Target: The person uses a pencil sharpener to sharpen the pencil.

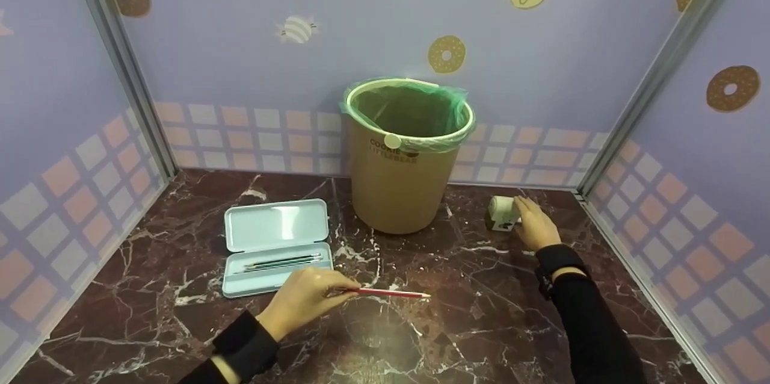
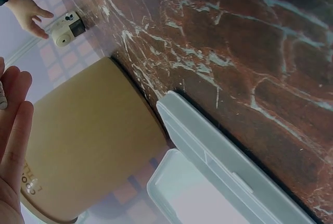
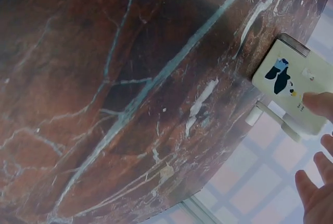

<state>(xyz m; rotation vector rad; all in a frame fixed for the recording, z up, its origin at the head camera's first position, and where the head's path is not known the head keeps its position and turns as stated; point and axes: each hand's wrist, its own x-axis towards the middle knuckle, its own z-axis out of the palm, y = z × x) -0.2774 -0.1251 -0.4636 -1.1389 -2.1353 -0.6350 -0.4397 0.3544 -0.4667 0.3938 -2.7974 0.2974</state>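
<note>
My left hand (image 1: 313, 297) pinches a red pencil (image 1: 394, 293) by one end, low over the table, its sharpened tip pointing right. In the left wrist view only some fingers (image 2: 15, 125) show at the left edge. A small white crank pencil sharpener (image 1: 502, 209) with a dark penguin-like print stands at the right. Beside it is my right hand (image 1: 537, 227), fingers spread. The right wrist view has the thumb (image 3: 318, 104) right at the printed face of the sharpener (image 3: 283, 75), above its crank handle.
An open light-blue pencil case (image 1: 277, 227) lies left, with several dark green pencils (image 1: 283, 263) in its tray. A tan bin (image 1: 397, 191) with a green liner (image 1: 460, 110) stands at the back middle. Patterned panels (image 1: 240, 41) enclose the marbled table (image 1: 481, 324).
</note>
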